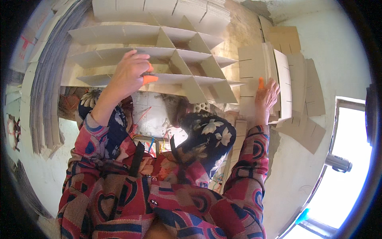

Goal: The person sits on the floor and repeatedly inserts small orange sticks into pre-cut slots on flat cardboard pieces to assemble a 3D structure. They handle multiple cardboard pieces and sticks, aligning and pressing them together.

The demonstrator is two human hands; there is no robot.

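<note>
A partly assembled cardboard divider grid [187, 59] lies before me, its long strips crossed at the right by shorter slotted ones. Over the left part of the grid is my left hand [133, 71], with orange covers on thumb and forefinger. These two are bent and their tips apart, beside the edge of a long strip; nothing shows held. To the right stands a stack of slotted cardboard strips [251, 65]. My right hand [267, 97] rests on its near end, with an orange thumb cover, its fingers curled over the strips' edges.
More cardboard sheets [167, 10] lie beyond the grid. A tall stack of cardboard [45, 91] stands at the left. Loose slotted pieces [304, 133] lean at the far right, by a bright window [350, 135]. Below the table edge are coloured wires [153, 145].
</note>
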